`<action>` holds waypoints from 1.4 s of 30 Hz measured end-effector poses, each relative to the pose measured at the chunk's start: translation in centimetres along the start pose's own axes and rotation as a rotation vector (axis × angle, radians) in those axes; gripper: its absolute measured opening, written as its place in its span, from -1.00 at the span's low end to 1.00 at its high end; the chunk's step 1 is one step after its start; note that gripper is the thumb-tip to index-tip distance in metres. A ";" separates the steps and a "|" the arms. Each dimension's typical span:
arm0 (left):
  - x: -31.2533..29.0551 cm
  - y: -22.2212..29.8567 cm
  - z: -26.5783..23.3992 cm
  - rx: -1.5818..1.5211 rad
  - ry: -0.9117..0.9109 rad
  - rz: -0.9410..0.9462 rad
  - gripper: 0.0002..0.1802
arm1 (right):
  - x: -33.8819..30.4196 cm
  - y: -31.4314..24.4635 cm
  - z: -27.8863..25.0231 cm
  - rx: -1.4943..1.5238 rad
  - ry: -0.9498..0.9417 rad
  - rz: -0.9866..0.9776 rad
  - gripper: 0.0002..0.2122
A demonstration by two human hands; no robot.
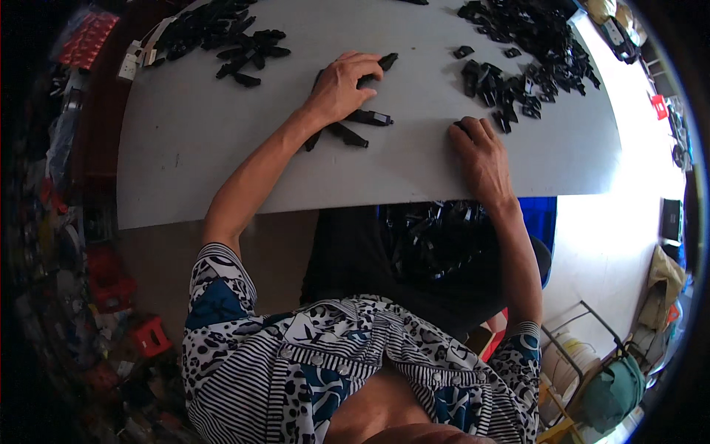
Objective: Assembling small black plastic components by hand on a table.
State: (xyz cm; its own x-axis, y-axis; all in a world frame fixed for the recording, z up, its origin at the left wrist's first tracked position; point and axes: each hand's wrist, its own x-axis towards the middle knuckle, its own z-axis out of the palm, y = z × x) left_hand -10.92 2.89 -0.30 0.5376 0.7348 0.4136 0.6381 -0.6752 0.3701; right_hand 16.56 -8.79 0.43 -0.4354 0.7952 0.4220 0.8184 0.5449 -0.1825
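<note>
My left hand (pixel 345 85) is curled over a long black plastic part (pixel 389 61), whose tip sticks out past the fingers. Beside and beneath that hand lie a few more long black parts (pixel 347 135), and one of them (pixel 370 117) carries a pale patch near its end. My right hand (pixel 482 159) rests near the table's front edge with its fingers bent down. A small black piece (pixel 464 126) shows at those fingertips, mostly covered by them.
Long black parts form a pile (pixel 244 48) at the far left of the grey table (pixel 222 159). A bigger heap of smaller black pieces (pixel 532 44) spreads over the far right. Below the front edge, a blue bin (pixel 543 214) holds shiny black pieces by my legs.
</note>
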 end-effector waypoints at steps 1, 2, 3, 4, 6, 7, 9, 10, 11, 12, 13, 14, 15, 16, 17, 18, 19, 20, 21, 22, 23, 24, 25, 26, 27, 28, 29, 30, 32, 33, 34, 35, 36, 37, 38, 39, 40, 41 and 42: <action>-0.1 0.8 -0.1 -0.127 -0.015 -0.070 -0.76 | -0.6 0.0 -0.2 0.030 0.025 -0.006 -0.75; -0.2 1.5 -0.1 -0.254 -0.032 -0.140 -0.79 | -1.1 -0.2 -0.4 0.025 0.024 0.002 -0.75; -0.2 1.7 0.1 -0.282 0.056 -0.110 -0.80 | -1.3 -0.6 -0.5 0.069 0.049 0.031 -0.76; 0.0 1.7 0.0 -0.280 0.055 -0.108 -0.80 | -1.5 -0.8 -0.6 0.114 0.074 0.060 -0.77; 0.7 1.9 -0.4 -0.362 0.076 -0.222 -0.80 | -2.0 -0.8 -0.5 0.226 0.146 0.128 -0.77; 1.0 2.2 -0.6 -0.359 0.075 -0.219 -0.80 | -2.2 -0.7 -0.4 0.338 0.215 0.194 -0.77; 1.3 2.8 -0.8 -0.477 0.170 -0.184 -0.84 | -2.6 -0.7 -0.3 0.539 0.254 0.363 -0.79; 1.3 3.1 -0.8 -0.475 0.169 -0.183 -0.84 | -2.8 -0.7 -0.2 0.740 0.285 0.532 -0.80; 1.2 3.5 -0.6 -0.717 0.137 -0.214 -0.84 | -2.9 -0.5 -0.2 0.742 0.286 0.532 -0.80; 1.2 4.4 -0.6 -0.963 0.098 -0.242 -0.83 | -3.1 -0.1 -0.2 1.063 0.299 0.645 -0.80; 1.0 5.2 -0.6 -0.967 0.093 -0.243 -0.83 | -3.2 0.1 -0.1 1.386 0.308 0.754 -0.80; 0.6 6.1 -0.7 -1.042 0.043 -0.306 -0.84 | -3.2 0.4 -0.2 1.384 0.309 0.762 -0.80; 0.1 7.3 -0.8 -1.118 -0.010 -0.370 -0.84 | -3.2 0.5 -0.7 1.565 0.314 0.763 -0.81; -0.5 8.1 -0.4 -1.127 -0.018 -0.372 -0.84 | -3.2 0.7 -1.0 1.742 0.318 0.764 -0.81; -1.1 9.0 0.0 -1.147 -0.043 -0.406 -0.85 | -3.1 0.8 -0.9 1.768 0.288 0.713 -0.83; -1.7 9.8 0.5 -1.164 -0.066 -0.442 -0.85 | -3.1 0.8 -0.7 1.764 0.289 0.725 -0.83; -2.2 10.7 1.0 -1.223 -0.050 -0.426 -0.84 | -3.1 0.6 -0.6 1.640 0.267 0.688 -0.83; -2.7 11.6 1.3 -1.232 -0.056 -0.430 -0.84 | -3.1 0.5 -0.6 1.516 0.244 0.652 -0.84; -2.9 12.7 1.2 -0.981 -0.098 -0.454 -0.82 | -2.9 0.5 -0.7 1.435 0.212 0.694 -0.79; -3.1 13.2 1.3 -0.729 -0.139 -0.470 -0.80 | -3.1 0.6 -0.5 1.433 0.208 0.701 -0.79; -3.7 12.7 2.6 -0.465 0.014 -0.194 -0.74 | -3.3 0.7 -0.4 1.192 0.158 0.685 -0.76; -4.1 12.7 3.0 -0.468 0.014 -0.197 -0.74 | -3.3 0.7 -0.3 0.954 0.110 0.658 -0.72; -4.4 12.8 3.2 -0.326 0.039 -0.129 -0.72 | -3.4 0.7 -0.3 0.954 0.106 0.658 -0.72; -4.5 12.9 3.2 -0.182 0.063 -0.063 -0.71 | -3.4 0.7 -0.4 0.827 0.115 0.557 -0.71; -4.5 13.0 3.2 -0.178 0.066 -0.069 -0.71 | -3.3 0.6 -0.4 0.703 0.123 0.452 -0.70; -4.3 13.1 3.1 -0.030 0.065 -0.073 -0.71 | -3.2 0.4 -0.7 0.707 0.119 0.444 -0.70; -4.2 13.3 3.1 0.120 0.063 -0.078 -0.71 | -3.1 0.1 -1.1 0.522 0.126 0.339 -0.72; -4.1 13.6 3.4 0.129 0.066 -0.083 -0.71 | -3.0 -0.1 -1.5 0.339 0.137 0.234 -0.75; -3.8 14.5 4.1 0.137 0.075 -0.072 -0.74 | -2.9 0.0 -2.1 0.178 0.076 0.186 -0.77; -3.8 15.2 3.9 0.093 0.027 -0.067 -0.78 | -3.0 0.2 -2.3 0.016 0.014 0.141 -0.78; -3.8 15.6 4.0 0.098 0.029 -0.073 -0.78 | -3.0 0.3 -2.4 0.019 0.013 0.134 -0.78; -3.9 15.9 4.1 0.068 0.035 -0.073 -0.80 | -3.0 0.4 -2.5 0.043 -0.002 0.149 -0.79; -3.8 16.2 4.3 0.032 0.039 -0.069 -0.81 | -3.2 0.5 -2.6 0.062 -0.020 0.169 -0.79; -3.9 16.1 4.3 0.027 0.039 -0.069 -0.81 | -3.3 0.7 -2.7 0.059 -0.023 0.171 -0.79; -4.1 15.9 4.3 0.039 0.021 -0.011 -0.83 | -3.4 0.9 -2.6 0.117 -0.034 0.214 -0.79; -4.2 15.6 4.3 0.050 0.001 0.050 -0.84 | -3.5 1.1 -2.7 0.174 -0.044 0.259 -0.79; -4.4 15.3 4.4 0.045 0.000 0.054 -0.84 | -3.6 1.1 -2.9 0.170 -0.045 0.265 -0.79; -4.7 15.0 4.4 -0.038 0.022 0.078 -0.83 | -3.5 1.0 -3.1 0.294 -0.008 0.286 -0.78; -4.8 14.8 4.3 -0.121 0.043 0.103 -0.81 | -3.4 0.7 -3.2 0.418 0.030 0.307 -0.77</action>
State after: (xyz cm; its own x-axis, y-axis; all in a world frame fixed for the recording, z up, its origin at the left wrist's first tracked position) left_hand -1.69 -10.39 -0.33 0.5714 0.6594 0.4886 0.5081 -0.7518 0.4203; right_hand 19.87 -11.97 1.72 -0.1828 0.9307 0.3168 0.6842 0.3518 -0.6388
